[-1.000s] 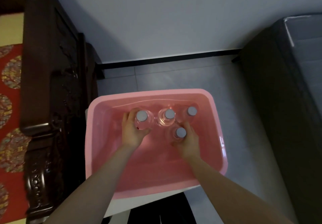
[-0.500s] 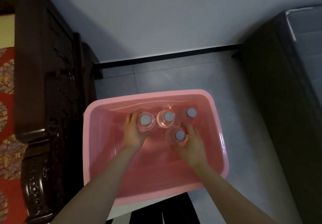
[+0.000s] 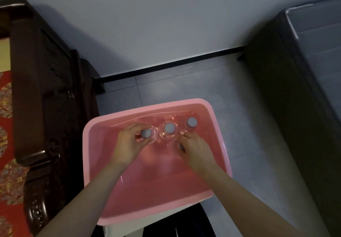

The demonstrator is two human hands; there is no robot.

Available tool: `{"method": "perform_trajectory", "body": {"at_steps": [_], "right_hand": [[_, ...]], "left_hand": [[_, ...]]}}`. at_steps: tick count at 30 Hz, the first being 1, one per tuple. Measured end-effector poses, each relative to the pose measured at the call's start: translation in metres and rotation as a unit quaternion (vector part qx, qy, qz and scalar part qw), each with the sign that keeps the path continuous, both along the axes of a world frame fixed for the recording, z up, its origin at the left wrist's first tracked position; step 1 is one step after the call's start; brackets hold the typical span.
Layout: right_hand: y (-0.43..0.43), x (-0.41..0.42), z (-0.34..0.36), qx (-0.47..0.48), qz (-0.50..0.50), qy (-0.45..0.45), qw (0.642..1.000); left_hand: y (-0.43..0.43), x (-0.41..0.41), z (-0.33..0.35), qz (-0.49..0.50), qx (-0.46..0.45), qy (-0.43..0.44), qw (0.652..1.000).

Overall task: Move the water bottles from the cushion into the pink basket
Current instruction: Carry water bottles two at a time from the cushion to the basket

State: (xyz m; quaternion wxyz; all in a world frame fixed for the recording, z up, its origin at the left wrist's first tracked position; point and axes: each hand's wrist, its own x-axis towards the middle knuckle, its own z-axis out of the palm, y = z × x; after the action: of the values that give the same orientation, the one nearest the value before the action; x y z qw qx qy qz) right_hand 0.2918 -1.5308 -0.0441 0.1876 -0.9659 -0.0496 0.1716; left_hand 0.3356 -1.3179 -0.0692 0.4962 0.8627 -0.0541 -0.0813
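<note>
We hold 2 bottles down in the pink basket (image 3: 92, 163). Our left hand (image 3: 129, 146) wraps its fingers round the left bottle (image 3: 146, 133). Our right hand (image 3: 193, 148) curls over another one, mostly hidden. We should set both flat, then let go slowly. Behind stand 2 more bottles: the middle bottle (image 3: 169, 128) and the far bottle (image 3: 191, 122).

No text, label, brand, number or sign can be read anywhere in view. The bottle caps (image 3: 169, 127) are plain grey, the pink basket (image 3: 129, 209) bears no marking, and any bottle labels are hidden.
</note>
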Motion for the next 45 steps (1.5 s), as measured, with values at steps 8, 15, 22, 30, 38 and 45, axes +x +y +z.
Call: {"method": "perform_trajectory", "body": {"at_steps": [8, 15, 22, 30, 38, 45], "right_hand": [[-0.021, 0.002, 0.010, -0.037, -0.011, -0.005, 0.999], [-0.026, -0.002, 0.007, -0.060, -0.002, 0.000, 0.998], [-0.029, -0.005, 0.030, -0.025, -0.051, -0.002, 0.998], [-0.059, -0.027, 0.101, 0.122, -0.221, -0.095, 0.963], [-0.006, -0.040, 0.183, 0.192, -0.044, -0.186, 0.963], [0.145, -0.074, 0.270, 0.239, 0.167, -0.262, 0.920]], "left_hand": [[-0.007, -0.001, 0.002, 0.017, 0.025, -0.035, 0.999], [-0.010, -0.003, 0.001, 0.008, 0.041, -0.043, 0.998], [-0.007, 0.001, 0.013, -0.060, 0.113, -0.009, 0.992], [0.009, -0.012, 0.098, 0.068, 0.053, -0.001, 0.996], [0.071, -0.114, 0.220, 0.248, 0.043, -0.098, 0.963], [0.181, -0.291, 0.325, 0.426, 0.188, -0.183, 0.866]]}}
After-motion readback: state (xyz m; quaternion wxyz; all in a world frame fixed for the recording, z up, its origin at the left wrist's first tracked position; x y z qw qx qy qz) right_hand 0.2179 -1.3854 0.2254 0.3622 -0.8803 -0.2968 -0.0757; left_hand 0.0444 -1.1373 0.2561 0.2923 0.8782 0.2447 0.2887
